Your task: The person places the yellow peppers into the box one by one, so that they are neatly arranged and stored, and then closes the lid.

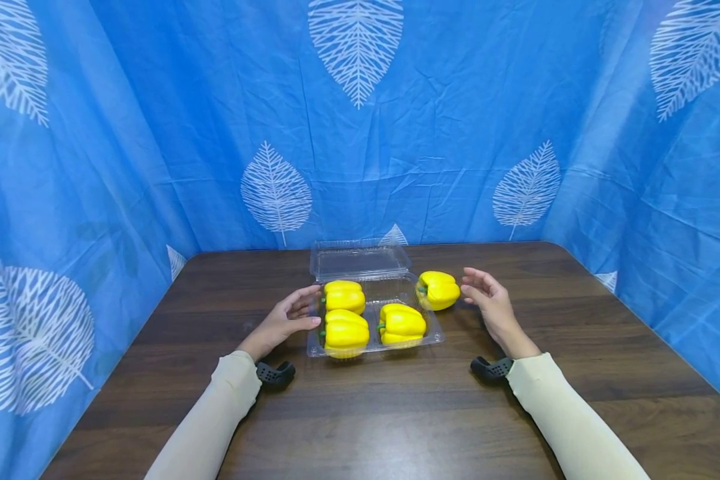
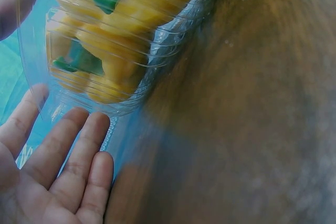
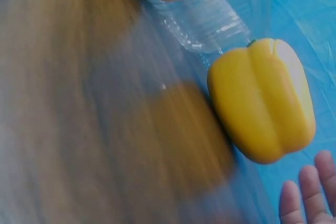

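Observation:
A clear plastic clamshell box (image 1: 435, 331) lies with its lid (image 1: 360, 260) folded back behind it. Three yellow bell peppers sit inside: one at back left (image 1: 344, 297), one at front left (image 1: 346, 329), one at front right (image 1: 403, 324). Just outside the box's right side lies another yellow bell pepper (image 1: 437, 291), its green stem toward the box. My left hand (image 1: 283, 325) is at the box's left side, thumb and fingers spread, fingertips right at the plastic wall. To the right of the loose pepper, my right hand (image 1: 497, 308) holds nothing, its fingertips close to the pepper.
Everything stands on a dark wooden table (image 1: 360, 413). A blue curtain (image 1: 444, 193) with white leaf prints hangs along the back and both sides. Each wrist wears a black strap, the left one (image 1: 276, 375) and the right one (image 1: 491, 368) both close over the tabletop.

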The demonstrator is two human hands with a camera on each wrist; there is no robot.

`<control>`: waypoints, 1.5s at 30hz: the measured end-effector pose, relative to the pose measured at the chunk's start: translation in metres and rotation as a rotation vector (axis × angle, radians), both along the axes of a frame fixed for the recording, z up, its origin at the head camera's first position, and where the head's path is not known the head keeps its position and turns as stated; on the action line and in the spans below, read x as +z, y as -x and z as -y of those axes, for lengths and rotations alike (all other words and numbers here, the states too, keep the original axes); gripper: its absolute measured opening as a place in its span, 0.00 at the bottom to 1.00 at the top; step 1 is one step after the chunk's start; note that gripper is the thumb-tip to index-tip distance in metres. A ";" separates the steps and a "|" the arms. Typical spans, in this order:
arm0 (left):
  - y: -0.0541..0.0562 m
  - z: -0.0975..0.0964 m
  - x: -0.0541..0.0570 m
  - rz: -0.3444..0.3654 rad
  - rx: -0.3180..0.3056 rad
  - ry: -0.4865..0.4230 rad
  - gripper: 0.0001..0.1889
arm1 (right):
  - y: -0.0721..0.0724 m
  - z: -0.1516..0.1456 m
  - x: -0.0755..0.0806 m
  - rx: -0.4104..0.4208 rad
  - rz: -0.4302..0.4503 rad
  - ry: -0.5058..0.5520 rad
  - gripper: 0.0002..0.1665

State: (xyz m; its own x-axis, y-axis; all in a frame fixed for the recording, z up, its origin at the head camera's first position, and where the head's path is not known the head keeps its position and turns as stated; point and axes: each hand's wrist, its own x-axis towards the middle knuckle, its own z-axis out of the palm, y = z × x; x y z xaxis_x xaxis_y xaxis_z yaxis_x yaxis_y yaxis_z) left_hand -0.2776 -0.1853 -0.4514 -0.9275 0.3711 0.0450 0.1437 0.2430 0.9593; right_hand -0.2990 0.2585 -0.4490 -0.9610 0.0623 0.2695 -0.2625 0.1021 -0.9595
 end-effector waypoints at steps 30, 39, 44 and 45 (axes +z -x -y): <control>-0.003 -0.002 -0.001 0.008 -0.001 -0.006 0.40 | 0.006 0.004 -0.001 0.231 0.119 -0.296 0.53; -0.003 -0.002 0.003 0.021 0.006 0.009 0.40 | 0.005 0.005 -0.001 0.159 0.142 -0.366 0.49; -0.003 -0.002 0.005 0.027 0.004 0.005 0.40 | 0.006 0.006 0.000 0.129 0.151 -0.367 0.46; -0.002 -0.002 0.006 0.028 0.005 0.008 0.40 | 0.006 0.006 0.000 0.124 0.151 -0.363 0.46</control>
State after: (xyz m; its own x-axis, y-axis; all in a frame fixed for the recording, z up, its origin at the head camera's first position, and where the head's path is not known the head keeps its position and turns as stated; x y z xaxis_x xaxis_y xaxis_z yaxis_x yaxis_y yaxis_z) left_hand -0.2752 -0.1833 -0.4457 -0.9302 0.3667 0.0164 0.1159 0.2511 0.9610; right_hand -0.3046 0.2527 -0.4492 -0.9856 -0.1294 0.1084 -0.1534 0.4177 -0.8955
